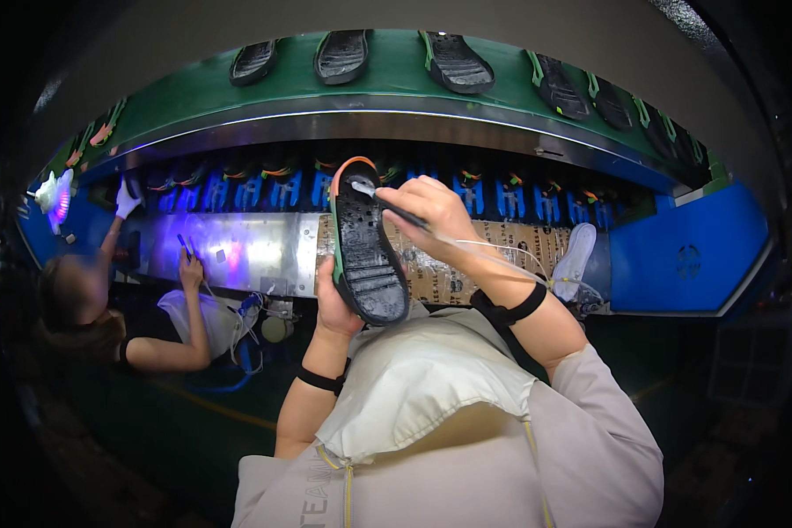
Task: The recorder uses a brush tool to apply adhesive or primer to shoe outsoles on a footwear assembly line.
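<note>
My left hand grips a black shoe sole by its lower left side, with the sole's inner face turned up. The sole has an orange and green edge and wet-looking patches inside. In my right hand is a dark-handled brush with a pale tip, its fingers closed round the handle. The brush tip touches or hovers just over the upper part of the sole; I cannot tell which. A thin clear tube trails from the brush past my right wrist.
Several soles lie on the green belt ahead. Beneath it runs a row of blue holders. A white shoe-shaped piece rests on the cardboard-covered bench at right. At left a co-worker reaches toward the line.
</note>
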{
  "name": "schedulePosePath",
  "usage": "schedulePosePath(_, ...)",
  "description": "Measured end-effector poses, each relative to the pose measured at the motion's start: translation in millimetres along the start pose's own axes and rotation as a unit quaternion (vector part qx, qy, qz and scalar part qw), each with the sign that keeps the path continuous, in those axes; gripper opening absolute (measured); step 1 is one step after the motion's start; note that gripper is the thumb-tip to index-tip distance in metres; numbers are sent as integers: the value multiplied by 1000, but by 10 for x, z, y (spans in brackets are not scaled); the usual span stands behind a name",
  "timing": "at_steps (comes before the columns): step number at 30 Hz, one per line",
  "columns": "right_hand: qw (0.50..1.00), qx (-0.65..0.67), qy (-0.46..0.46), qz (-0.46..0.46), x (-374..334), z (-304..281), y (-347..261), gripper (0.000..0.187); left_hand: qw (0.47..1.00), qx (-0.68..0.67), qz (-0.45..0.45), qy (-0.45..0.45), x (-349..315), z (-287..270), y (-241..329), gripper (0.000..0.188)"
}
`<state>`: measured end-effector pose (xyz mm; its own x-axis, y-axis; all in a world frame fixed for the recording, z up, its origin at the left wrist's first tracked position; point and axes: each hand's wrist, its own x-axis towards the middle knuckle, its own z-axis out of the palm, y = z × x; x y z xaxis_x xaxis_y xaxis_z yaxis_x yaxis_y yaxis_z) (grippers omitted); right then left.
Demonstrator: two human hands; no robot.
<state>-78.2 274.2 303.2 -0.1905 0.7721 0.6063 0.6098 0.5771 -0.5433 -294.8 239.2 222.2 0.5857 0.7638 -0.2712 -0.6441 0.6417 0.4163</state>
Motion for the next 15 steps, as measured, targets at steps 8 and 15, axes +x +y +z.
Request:
schedulePosePath(8,978,-118,-151,-83,-203,206,-97,39,996,20,64,57,106,-161,14,66)
schedulePosePath(15,916,277,-216,193,-161,-250,-274,38,997,29,62,19,44,-278,273,67)
